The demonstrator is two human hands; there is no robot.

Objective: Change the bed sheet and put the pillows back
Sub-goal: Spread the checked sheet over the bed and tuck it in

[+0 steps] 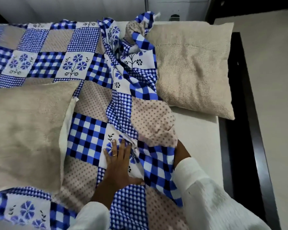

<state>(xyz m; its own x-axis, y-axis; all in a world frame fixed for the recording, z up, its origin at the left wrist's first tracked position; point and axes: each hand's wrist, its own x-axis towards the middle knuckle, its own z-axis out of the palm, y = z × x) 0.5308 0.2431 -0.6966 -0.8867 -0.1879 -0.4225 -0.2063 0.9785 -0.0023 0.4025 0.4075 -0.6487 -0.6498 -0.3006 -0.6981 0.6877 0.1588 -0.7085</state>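
Your left hand [118,161] lies flat on the patchwork bed sheet [83,67], fingers straight and spread, pressing on a white square printed with blue flowers; a ring shows on one finger. Your right hand [181,153] is just beside it, to its right, and its fingers are buried under a bunched fold of the same sheet, so you cannot tell from here whether they grip the cloth or only push beneath it. The two hands are apart, with a ridge of gathered blue check cloth between them. Both wrists wear white sleeves [206,196].

The sheet covers the bed to the left of your hands and ahead of them, and it is rucked into a twisted ridge running from your right hand away toward the far edge. To the right of your right hand the bare cream mattress [199,135] shows.

One beige pillow [25,130] lies on the sheet just left of your left hand. A second beige pillow [194,70] lies ahead and to the right of your right hand, on the bare mattress, its near-left edge touching the bunched sheet. Beyond it runs the dark bed frame [249,113].
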